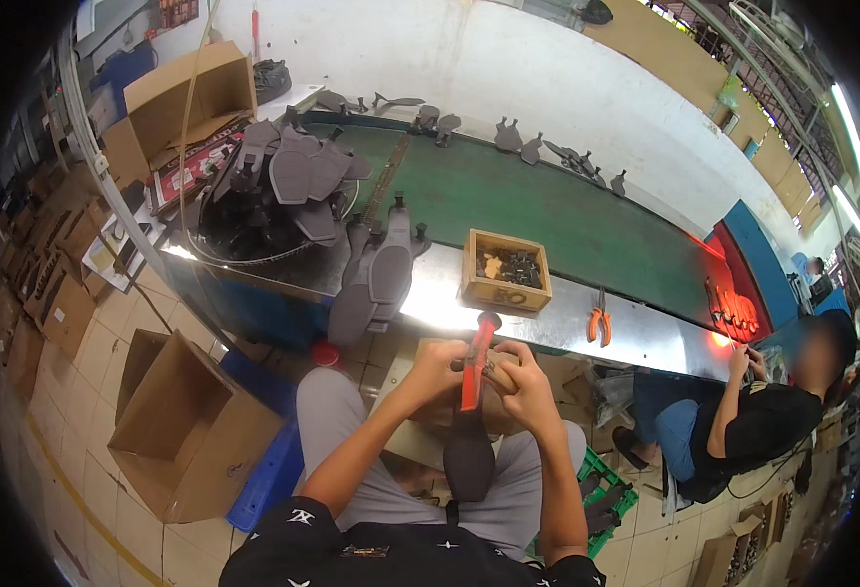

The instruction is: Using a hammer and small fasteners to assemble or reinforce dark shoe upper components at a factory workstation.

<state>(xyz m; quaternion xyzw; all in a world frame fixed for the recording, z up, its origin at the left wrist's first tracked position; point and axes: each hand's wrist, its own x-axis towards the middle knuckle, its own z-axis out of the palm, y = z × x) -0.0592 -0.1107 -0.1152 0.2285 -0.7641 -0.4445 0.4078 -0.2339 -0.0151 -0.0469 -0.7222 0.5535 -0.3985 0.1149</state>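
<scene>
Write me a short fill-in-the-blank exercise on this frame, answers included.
No ____ cover the left hand and right hand, which hold a long dark piece.
The box holding small parts is made of ____.
The pliers right of that box have ____ handles.
The conveyor belt is ____.
Missing words: gloves; wood; orange; green.

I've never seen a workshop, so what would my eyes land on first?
Probably the bright orange-red strip between the person's left hand and right hand, near the picture's middle. Next might come the long green surface stretching beyond the wooden box, then the red glow at its right end.
</scene>
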